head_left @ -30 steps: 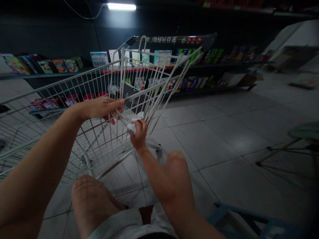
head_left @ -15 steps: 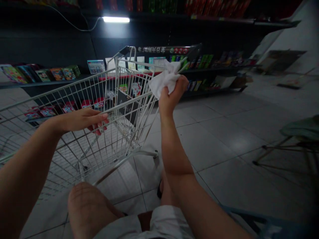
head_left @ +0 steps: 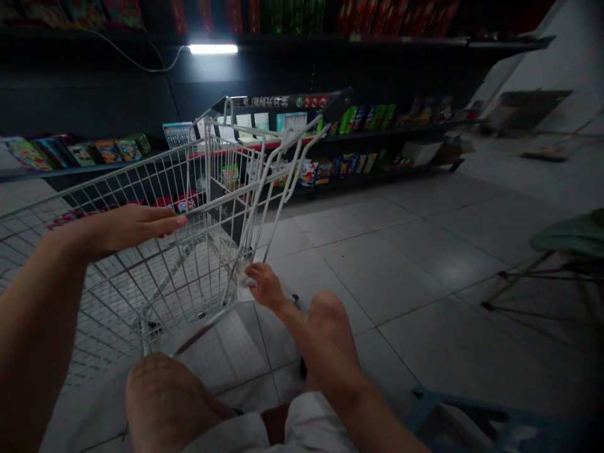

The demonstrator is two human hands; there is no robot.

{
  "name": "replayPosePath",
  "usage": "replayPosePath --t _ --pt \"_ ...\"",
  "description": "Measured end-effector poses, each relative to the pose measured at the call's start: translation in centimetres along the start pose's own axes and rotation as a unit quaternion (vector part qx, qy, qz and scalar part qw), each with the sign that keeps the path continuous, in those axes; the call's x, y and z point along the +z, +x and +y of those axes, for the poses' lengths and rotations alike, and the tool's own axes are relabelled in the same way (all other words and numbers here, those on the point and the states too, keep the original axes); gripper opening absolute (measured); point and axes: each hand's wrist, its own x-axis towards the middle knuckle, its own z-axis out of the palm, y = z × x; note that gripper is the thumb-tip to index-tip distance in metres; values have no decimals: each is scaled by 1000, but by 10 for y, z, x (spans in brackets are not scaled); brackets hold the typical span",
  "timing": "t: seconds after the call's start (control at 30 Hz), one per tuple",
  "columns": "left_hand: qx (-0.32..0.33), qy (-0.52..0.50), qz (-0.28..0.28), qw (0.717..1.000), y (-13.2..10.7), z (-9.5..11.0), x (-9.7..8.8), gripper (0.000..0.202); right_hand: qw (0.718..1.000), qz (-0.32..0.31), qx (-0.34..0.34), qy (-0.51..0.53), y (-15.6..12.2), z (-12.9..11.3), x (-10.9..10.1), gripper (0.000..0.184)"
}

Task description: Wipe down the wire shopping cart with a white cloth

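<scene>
A white wire shopping cart (head_left: 117, 189) stands in front of me, its handle bar (head_left: 283, 100) at the far end. My left hand (head_left: 127, 228) is closed over the cart's top side rail. My right hand (head_left: 264, 286) is low at the bottom corner of the cart's end frame, fingers pinched on a small white cloth (head_left: 244, 290) pressed against the wires. Most of the cloth is hidden by the hand. My bare knees show at the bottom of the view.
Dark store shelves (head_left: 377, 135) with colourful packets run along the back wall under a strip light (head_left: 213, 48). A grey tiled floor (head_left: 401, 264) spreads to the right. A green stool (head_left: 570, 242) stands at right, a blue seat edge (head_left: 472, 418) below.
My right hand has dropped with the cloth from the top of the cart's end frame down to its bottom corner. My left hand has stayed on the side rail.
</scene>
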Motion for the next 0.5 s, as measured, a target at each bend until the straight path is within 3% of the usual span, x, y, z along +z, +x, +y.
replayPosePath --t 0.07,0.17,0.27,0.37,0.43,0.5 --pt "31 72 54 995 13 31 -4 68 997 66 -38 3 39 4 -29 23" --pt "95 118 85 985 40 79 -3 70 962 247 -113 -15 121 1 -81 39" --pt "149 116 86 978 68 111 6 64 929 331 -156 -50 187 -8 -113 51" --pt "165 73 80 980 83 120 17 56 926 344 -148 -54 199 -4 -99 56" --pt "170 53 89 980 85 118 21 51 941 313 -126 -35 174 10 -67 50" --pt "171 48 98 979 84 115 22 48 954 283 -99 -2 130 30 -24 42"
